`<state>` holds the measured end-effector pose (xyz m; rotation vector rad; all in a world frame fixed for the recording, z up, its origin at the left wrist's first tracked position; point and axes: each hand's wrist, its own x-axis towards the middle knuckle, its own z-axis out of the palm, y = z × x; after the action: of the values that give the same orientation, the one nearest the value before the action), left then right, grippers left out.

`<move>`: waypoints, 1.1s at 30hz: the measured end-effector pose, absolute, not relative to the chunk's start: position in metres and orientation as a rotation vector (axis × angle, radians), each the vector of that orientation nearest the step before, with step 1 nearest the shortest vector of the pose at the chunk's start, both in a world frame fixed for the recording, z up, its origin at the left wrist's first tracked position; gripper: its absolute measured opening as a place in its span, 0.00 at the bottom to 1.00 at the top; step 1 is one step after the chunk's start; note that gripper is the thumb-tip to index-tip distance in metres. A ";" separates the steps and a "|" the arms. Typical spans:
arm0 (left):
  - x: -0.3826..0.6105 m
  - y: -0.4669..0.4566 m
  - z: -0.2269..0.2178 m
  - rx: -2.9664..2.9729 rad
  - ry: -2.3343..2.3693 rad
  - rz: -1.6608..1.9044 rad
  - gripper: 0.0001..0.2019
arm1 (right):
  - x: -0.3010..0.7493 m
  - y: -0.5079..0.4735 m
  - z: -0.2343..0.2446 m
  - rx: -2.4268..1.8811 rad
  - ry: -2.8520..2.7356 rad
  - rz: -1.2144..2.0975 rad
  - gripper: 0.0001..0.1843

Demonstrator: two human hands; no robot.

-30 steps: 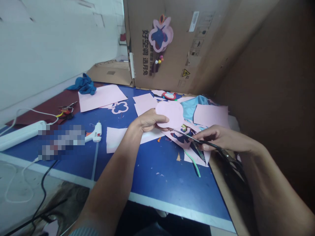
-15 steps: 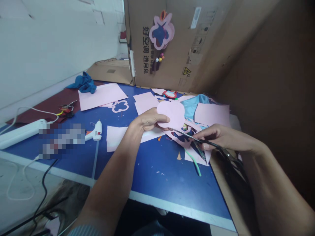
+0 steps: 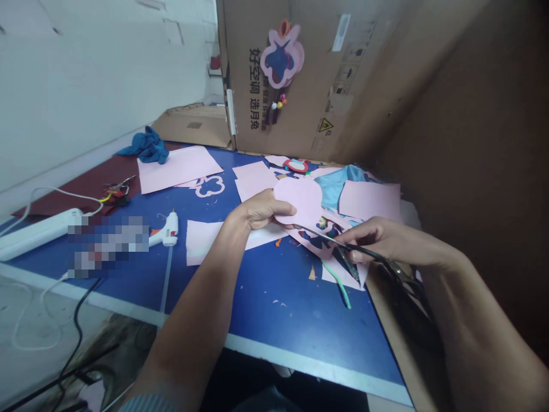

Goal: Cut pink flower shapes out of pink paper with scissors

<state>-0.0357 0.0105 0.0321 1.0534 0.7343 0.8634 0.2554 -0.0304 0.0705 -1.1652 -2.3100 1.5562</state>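
My left hand pinches the edge of a rounded pink paper cutout and holds it above the blue table. My right hand is closed on a pair of dark scissors, whose blades point left and reach the lower edge of the cutout. Under the scissors lie pink sheets with dark blue shapes and a green strip.
A white glue gun and a white power strip lie at the left with cables. Pink sheets, a blue cloth and a red-and-white ornament sit farther back. Cardboard walls with a pink decoration enclose the back and right.
The scissors and both hands have barely shifted; the cutout sits about the same against the blades.
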 end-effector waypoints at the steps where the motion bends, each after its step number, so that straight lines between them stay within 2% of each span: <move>1: -0.036 0.011 0.032 1.055 0.735 0.865 0.33 | 0.255 -0.031 0.071 -1.171 -2.308 1.555 0.27; 11: -0.035 0.009 0.036 1.060 0.737 0.869 0.35 | 0.251 -0.033 0.074 -1.204 -2.297 1.560 0.31; 21: -0.035 0.008 0.036 1.065 0.741 0.864 0.32 | 0.248 -0.035 0.077 -1.227 -2.269 1.552 0.35; 28: -0.035 0.008 0.037 1.046 0.743 0.867 0.33 | 0.251 -0.033 0.075 -1.195 -2.289 1.558 0.32; 33: -0.035 0.009 0.035 1.044 0.752 0.865 0.29 | 0.251 -0.033 0.074 -1.177 -2.298 1.555 0.30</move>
<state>-0.0346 0.0092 0.0347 1.0436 0.7516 0.8651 0.2509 -0.0331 0.0742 -1.1774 -2.2982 1.5554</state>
